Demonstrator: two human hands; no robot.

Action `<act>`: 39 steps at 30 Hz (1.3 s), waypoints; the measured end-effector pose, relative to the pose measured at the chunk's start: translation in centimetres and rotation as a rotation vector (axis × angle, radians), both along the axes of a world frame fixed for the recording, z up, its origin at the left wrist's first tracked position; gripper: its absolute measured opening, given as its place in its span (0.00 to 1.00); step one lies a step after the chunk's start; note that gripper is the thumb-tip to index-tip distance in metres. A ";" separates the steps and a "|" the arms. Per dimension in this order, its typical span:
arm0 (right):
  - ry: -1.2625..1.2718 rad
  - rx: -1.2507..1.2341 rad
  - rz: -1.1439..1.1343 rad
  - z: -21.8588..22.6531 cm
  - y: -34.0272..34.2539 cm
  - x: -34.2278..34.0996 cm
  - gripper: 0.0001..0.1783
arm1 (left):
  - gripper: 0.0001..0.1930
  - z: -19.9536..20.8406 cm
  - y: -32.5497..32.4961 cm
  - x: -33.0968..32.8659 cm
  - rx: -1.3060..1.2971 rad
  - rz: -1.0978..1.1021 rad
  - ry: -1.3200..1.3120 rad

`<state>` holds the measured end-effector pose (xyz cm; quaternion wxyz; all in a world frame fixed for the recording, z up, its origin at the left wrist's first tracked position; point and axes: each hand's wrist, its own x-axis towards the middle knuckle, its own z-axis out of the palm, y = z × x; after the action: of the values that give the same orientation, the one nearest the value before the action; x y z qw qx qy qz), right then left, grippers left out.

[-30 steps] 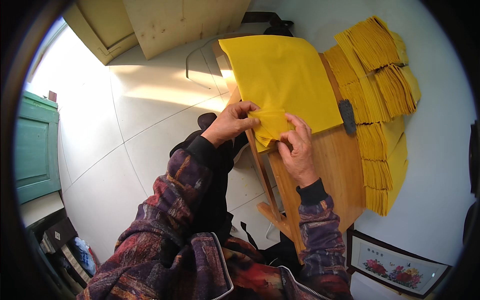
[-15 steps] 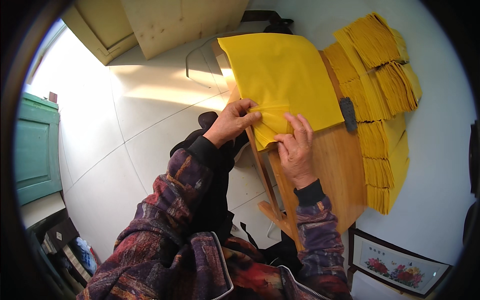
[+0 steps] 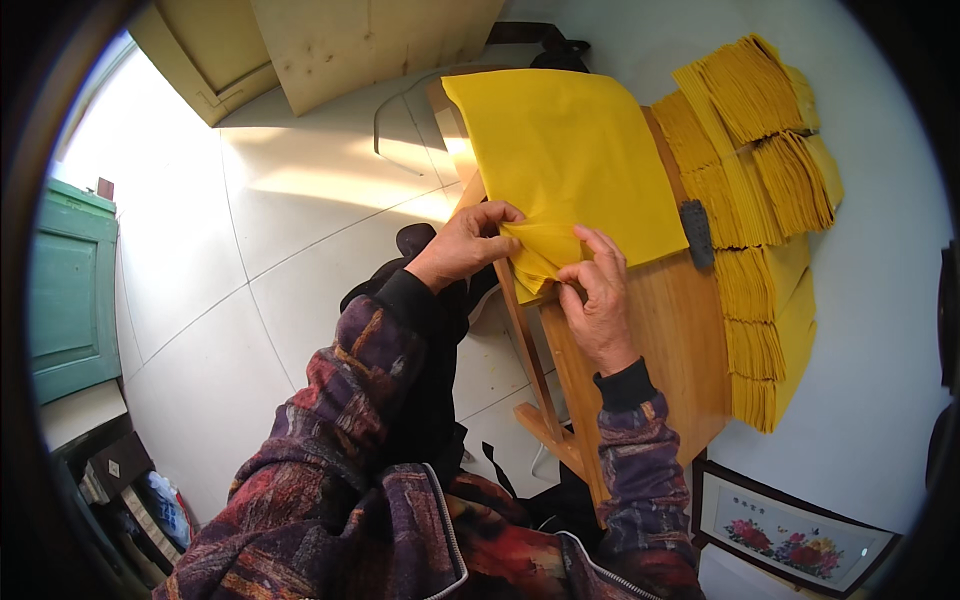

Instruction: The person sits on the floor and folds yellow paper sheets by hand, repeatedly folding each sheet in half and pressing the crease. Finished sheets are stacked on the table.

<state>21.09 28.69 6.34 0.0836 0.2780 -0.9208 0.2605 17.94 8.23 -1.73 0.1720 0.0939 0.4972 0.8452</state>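
A stack of thin yellow sheets [image 3: 570, 140], apparently paper, lies on a wooden table [image 3: 650, 350]. At its near left corner my left hand [image 3: 465, 245] pinches the edge of a sheet between thumb and fingers, lifting it in a loose fold. My right hand [image 3: 600, 310] is beside the same corner, its thumb and index finger closed on the near edge of the sheets and the other fingers bent above the fold. How many sheets each hand grips is hidden. Past the stack's right edge rests a dark grey, rough-looking block [image 3: 697, 234].
Several folded yellow bundles [image 3: 765, 185] are piled along the table's right side, by the white wall. A framed flower picture [image 3: 795, 525] is at the lower right. Pale floor tiles [image 3: 200, 290] and a green cabinet [image 3: 75, 290] are to the left. Wooden panels [image 3: 370, 50] stand at the far side.
The sheet corner between my hands has risen into a fuller fold. My left hand keeps its pinch, with its thumb slightly lower. My right hand stays at the near edge, shifted very little.
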 end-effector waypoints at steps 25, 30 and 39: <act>0.004 0.025 0.008 0.3 -0.1 0.0 0.04 | 0.12 1.1 -1.1 0.1 -0.046 -0.031 -0.048; 0.005 0.042 0.026 0.2 0.2 -0.1 0.08 | 0.10 0.3 -0.1 0.0 0.007 -0.016 0.006; 0.369 0.115 0.009 -0.9 0.0 1.0 0.33 | 0.06 -0.3 0.7 0.0 -0.075 0.073 0.036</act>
<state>22.06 28.69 5.45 0.2336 0.3296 -0.9020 0.1525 17.97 8.90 -2.03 0.1353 0.0842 0.5347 0.8299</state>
